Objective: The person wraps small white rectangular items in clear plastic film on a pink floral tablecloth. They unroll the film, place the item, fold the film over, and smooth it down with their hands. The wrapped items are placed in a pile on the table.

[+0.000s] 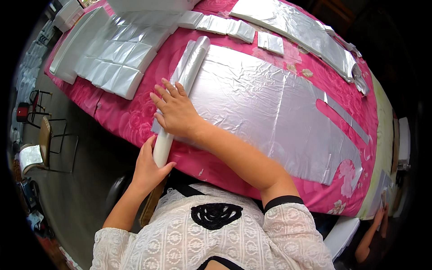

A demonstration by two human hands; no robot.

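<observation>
A long roll of clear plastic sheeting [191,67] lies across the pink flowered tablecloth [126,117], its near end overhanging the table's front edge. My left hand [148,168] is closed around that near end. My right hand [175,110] lies flat on the roll's middle, fingers spread. To the right of the roll, the unrolled sheet [270,108] is spread out flat and wrinkled, with a notched cut at its right end.
Stacks of folded plastic pieces [119,58] fill the table's far left. More folded pieces [225,24] and a long sheet [301,31] lie along the far edge. Metal chairs [45,139] stand on the floor at left. Another person's hand [378,218] shows at lower right.
</observation>
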